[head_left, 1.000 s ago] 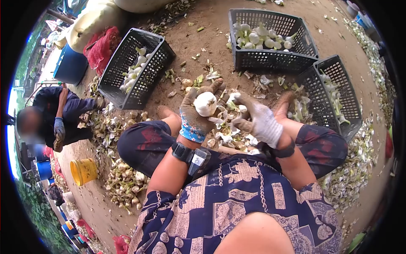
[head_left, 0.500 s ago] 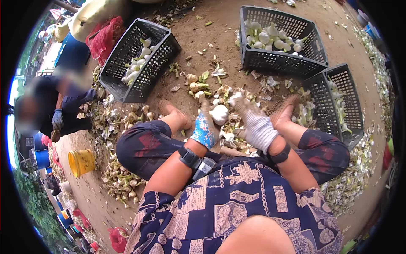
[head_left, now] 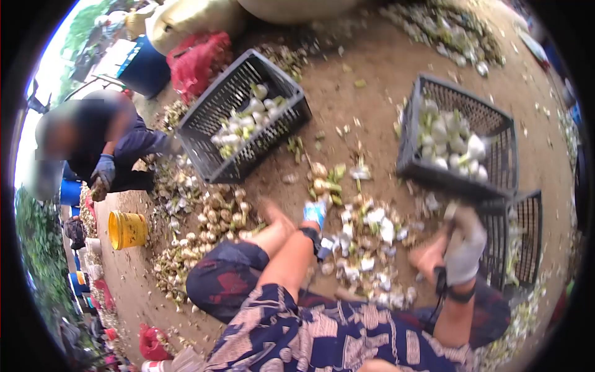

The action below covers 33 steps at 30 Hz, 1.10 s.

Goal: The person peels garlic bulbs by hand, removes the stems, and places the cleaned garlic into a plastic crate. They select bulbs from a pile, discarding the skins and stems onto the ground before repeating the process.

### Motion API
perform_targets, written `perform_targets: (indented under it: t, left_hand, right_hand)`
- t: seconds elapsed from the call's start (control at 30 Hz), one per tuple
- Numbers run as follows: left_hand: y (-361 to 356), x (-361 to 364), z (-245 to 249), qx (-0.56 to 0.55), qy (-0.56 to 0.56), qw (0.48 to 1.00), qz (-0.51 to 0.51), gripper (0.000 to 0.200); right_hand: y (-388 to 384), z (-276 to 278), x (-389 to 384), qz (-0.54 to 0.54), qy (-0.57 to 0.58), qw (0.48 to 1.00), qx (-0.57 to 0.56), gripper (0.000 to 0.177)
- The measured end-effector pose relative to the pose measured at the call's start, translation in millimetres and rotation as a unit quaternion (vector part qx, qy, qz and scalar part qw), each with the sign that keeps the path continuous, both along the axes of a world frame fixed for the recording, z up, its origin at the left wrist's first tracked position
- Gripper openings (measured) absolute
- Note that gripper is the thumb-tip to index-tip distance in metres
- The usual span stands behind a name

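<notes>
My left hand [head_left: 315,212], in a blue flowered glove, reaches to several untrimmed garlic bulbs with stems [head_left: 325,185] on the ground. Its fingers are blurred among them, so a grip cannot be made out. My right hand [head_left: 465,245], in a grey-white knit glove, is raised beside the right-hand black crate [head_left: 406,139]; motion smears its fingers. Inside that crate lie peeled white garlic bulbs [head_left: 449,139], one large bulb [head_left: 476,147] on top. Garlic skins and trimmings [head_left: 369,245] cover the ground between my legs.
Another black crate [head_left: 245,118] with white garlic stands ahead on the left. A third crate [head_left: 530,232] is at the right. Unpeeled garlic [head_left: 217,214] is heaped left of my leg, near a yellow bucket [head_left: 128,229]. A gloved co-worker [head_left: 114,139] bends at the left.
My right hand has moved away from the left, out to the right crate. The large white bulb between my hands has gone from there. My left hand has reached forward; the view has shifted.
</notes>
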<state>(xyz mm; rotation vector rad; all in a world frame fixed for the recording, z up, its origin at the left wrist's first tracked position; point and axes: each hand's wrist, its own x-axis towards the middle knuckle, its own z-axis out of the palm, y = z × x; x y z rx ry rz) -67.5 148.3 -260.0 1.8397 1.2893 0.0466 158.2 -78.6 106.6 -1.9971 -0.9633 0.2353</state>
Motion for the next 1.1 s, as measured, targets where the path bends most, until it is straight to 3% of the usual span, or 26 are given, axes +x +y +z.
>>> perform_targets:
  t: [0.03,0.07,0.1,0.13,0.17,0.2,0.27,0.3,0.33,0.37,0.4,0.47,0.5,0.53,0.6,0.63,0.7,0.73,0.83,0.93,1.0,1.07,1.1]
  left_hand:
    - [4.9,11.6,-3.8,0.043,0.170,0.971,-0.159,0.054]
    - [-6.7,21.3,-11.6,-0.044,0.131,0.989,0.054,0.059]
    - [-12.4,30.9,-21.2,-0.038,0.204,0.976,0.066,0.064]
    - [-8.2,39.0,-11.7,-0.136,0.194,0.970,0.050,0.076]
    - [-10.7,46.6,27.6,-0.177,0.159,0.960,0.145,0.074]
    - [-14.4,50.0,28.7,-0.177,0.131,0.955,0.201,0.067]
    - [-22.1,47.9,42.0,-0.233,0.034,0.922,0.308,0.060]
    - [-28.8,42.5,55.2,-0.218,0.010,0.945,0.244,0.061]
    - [-34.9,37.6,81.3,-0.200,-0.012,0.963,0.178,0.061]
    - [-48.3,30.0,58.1,-0.247,-0.072,0.956,0.141,0.068]
    - [-59.4,31.5,62.6,-0.226,-0.019,0.957,0.184,0.068]
    - [-76.8,27.0,163.0,-0.114,-0.077,0.989,-0.061,0.060]
    - [-84.1,25.3,224.5,-0.109,-0.103,0.980,-0.134,0.063]
    - [-95.6,30.2,231.9,-0.056,-0.097,0.976,-0.184,0.066]
    - [-116.6,21.6,243.8,0.085,-0.133,0.956,-0.246,0.071]
    - [-120.8,17.2,266.3,0.093,-0.135,0.956,-0.243,0.071]
    - [-119.6,9.7,307.9,0.083,-0.160,0.943,-0.280,0.074]
    - [-120.2,8.2,314.8,0.087,-0.162,0.942,-0.280,0.074]
    - [-127.1,6.4,324.2,0.212,-0.189,0.890,-0.357,0.073]
    - [-126.2,4.0,356.7,0.176,-0.162,0.884,-0.401,0.071]
    - [-123.1,5.7,354.6,0.216,-0.218,0.869,-0.388,0.069]
    - [-115.6,6.6,375.1,0.110,-0.210,0.871,-0.430,0.068]
    - [-114.0,6.4,375.2,0.122,-0.235,0.864,-0.428,0.067]
  right_hand:
    - [-1.6,-14.4,-15.9,0.047,-0.049,0.998,0.008,0.027]
    - [-9.3,-54.1,-29.5,0.068,-0.029,0.997,0.032,0.024]
    - [-26.4,-96.3,-51.4,0.048,0.060,0.996,0.035,0.017]
    - [-67.0,-165.2,-47.8,0.074,0.118,0.990,-0.026,0.012]
    - [-54.5,-139.0,-49.5,0.132,0.087,0.986,-0.056,0.016]
    - [-45.1,-110.6,-63.1,0.185,0.065,0.977,-0.088,0.022]
    - [-41.3,-125.7,-57.7,0.081,0.103,0.975,-0.179,0.035]
    - [-28.4,-136.8,-50.1,0.021,0.221,0.969,-0.110,0.014]
    - [-3.9,-105.0,-47.6,-0.007,0.274,0.955,-0.113,0.020]
    - [-4.3,-133.0,-38.0,0.016,0.254,0.961,-0.110,0.022]
    - [-1.5,-163.3,-26.3,0.039,0.234,0.966,-0.106,0.024]
    - [11.7,-166.7,-29.8,0.080,0.281,0.948,-0.123,0.029]
    - [17.1,-156.7,-38.1,0.105,0.285,0.945,-0.124,0.032]
    - [20.3,-139.6,-50.9,0.119,0.310,0.940,-0.083,0.034]
    - [13.7,-170.5,-58.8,0.089,0.212,0.960,-0.159,0.034]
    - [10.7,-153.6,-65.1,0.093,0.207,0.962,-0.154,0.034]
    - [-0.4,-112.3,-76.5,0.085,0.373,0.924,-0.006,0.030]
    - [-6.2,-96.1,-78.7,0.086,0.370,0.925,-0.004,0.030]
    - [-17.0,-65.1,-89.9,0.079,0.481,0.871,0.069,0.021]
    - [-30.0,-33.4,-94.7,0.093,0.443,0.890,0.056,0.024]
    - [-37.1,-37.2,-91.7,0.096,0.395,0.913,0.041,0.020]
    - [-41.4,-53.1,-87.6,0.104,0.261,0.958,0.059,0.015]
    - [-40.7,-24.6,-100.1,0.090,0.352,0.925,0.109,0.017]
